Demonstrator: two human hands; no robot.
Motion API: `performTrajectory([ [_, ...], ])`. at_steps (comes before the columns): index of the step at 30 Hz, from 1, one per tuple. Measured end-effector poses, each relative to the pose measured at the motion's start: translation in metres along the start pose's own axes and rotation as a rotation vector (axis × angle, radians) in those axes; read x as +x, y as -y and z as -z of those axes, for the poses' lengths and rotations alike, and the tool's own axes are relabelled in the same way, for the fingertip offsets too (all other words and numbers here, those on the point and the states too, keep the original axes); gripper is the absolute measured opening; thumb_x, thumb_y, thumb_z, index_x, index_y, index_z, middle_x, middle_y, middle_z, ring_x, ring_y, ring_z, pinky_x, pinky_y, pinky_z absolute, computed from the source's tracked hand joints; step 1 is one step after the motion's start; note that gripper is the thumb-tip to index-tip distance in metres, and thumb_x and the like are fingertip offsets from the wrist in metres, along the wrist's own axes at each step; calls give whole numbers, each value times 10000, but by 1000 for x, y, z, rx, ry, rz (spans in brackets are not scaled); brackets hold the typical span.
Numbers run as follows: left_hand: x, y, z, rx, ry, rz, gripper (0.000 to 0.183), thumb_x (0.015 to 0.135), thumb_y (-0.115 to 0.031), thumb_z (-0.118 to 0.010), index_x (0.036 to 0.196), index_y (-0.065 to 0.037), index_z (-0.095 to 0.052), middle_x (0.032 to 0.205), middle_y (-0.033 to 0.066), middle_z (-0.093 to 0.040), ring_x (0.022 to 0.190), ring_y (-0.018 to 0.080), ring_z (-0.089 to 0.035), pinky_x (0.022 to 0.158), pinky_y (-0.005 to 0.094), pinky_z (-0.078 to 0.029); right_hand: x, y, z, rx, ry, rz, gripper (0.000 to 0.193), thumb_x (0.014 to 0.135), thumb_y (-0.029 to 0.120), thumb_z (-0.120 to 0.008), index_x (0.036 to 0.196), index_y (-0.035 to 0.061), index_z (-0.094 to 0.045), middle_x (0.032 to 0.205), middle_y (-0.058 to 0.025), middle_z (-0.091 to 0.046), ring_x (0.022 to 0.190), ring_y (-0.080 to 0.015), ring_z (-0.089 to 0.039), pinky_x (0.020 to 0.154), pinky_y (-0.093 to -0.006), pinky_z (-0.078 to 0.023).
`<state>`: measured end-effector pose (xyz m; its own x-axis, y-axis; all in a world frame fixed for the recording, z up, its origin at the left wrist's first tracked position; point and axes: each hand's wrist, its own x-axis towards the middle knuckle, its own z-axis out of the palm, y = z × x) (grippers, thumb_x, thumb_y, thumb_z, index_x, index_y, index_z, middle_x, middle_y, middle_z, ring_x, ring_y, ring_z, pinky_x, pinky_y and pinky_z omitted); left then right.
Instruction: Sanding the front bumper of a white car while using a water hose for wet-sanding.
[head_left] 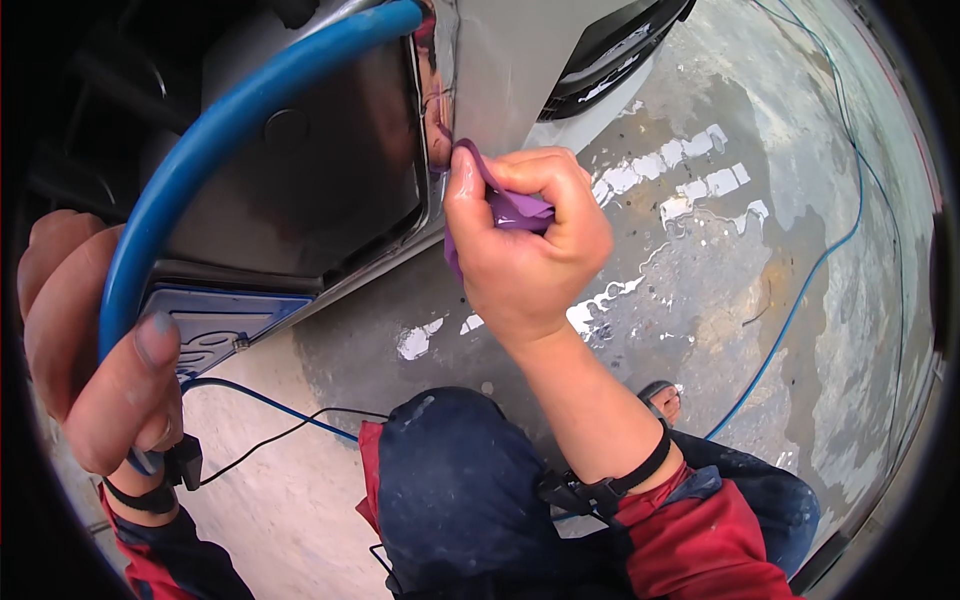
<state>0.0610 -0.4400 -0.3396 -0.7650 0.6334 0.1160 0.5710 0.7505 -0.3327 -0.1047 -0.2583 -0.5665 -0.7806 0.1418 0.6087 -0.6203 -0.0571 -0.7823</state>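
Observation:
My right hand [525, 270] is closed in a pinch on a thin, crumpled purple sheet [520, 208], perhaps sandpaper or cloth. Thumb and sheet press against the shiny edge strip of a grey car body panel [500, 75], beside a dark glossy panel [340, 150]. Water glistens on the thumb. At the far left, my left hand [75, 335] is wrapped round a thick blue hose [235, 108], which arches up across the dark panel. The hose's upper end lies by the panel's top corner; whether water runs from it I cannot tell.
Below the dark panel sits a blue-framed number plate [225, 310]. A black car part [615, 60] stands at the top. The concrete floor [740, 330] is wet, with puddles. Thin blue hose [790, 325] snakes along the right, and a black cable [270, 448] runs near my knee.

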Motion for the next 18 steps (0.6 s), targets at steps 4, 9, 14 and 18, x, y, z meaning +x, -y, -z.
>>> performTrajectory([
  [4,-7,-7,-3,52,-19,48,413,1015,-211,-684,1399,-145,-548,1098,248,-650,862,265,-680,688,301,-594,-3,2,-3,-3,-15,-53,280,715,15,-896,766,110,-638,707,-12,-655,663,-218,-610,739,-332,-436],
  [9,-54,-22,0,-496,-167,947,346,1108,-403,-548,1326,-187,-709,1457,260,-577,1321,343,-580,1121,447,-460,16,13,0,-54,55,-59,262,740,58,-886,735,93,-626,678,-36,-636,598,-248,-586,696,-341,-460],
  [14,-22,-2,7,-65,44,129,369,1117,-399,-515,1346,-157,-673,1339,282,-651,1161,390,-687,1012,442,-574,-30,-7,1,-99,79,-216,254,755,79,-875,731,100,-623,654,-40,-639,608,-261,-614,717,-353,-477],
  [18,1,0,-30,15,-151,7,255,1053,-210,-644,1295,-131,-640,1092,244,-679,895,291,-714,753,345,-633,-45,-19,7,-108,139,-301,261,771,88,-862,714,95,-607,644,-51,-647,610,-268,-627,741,-365,-492],
])
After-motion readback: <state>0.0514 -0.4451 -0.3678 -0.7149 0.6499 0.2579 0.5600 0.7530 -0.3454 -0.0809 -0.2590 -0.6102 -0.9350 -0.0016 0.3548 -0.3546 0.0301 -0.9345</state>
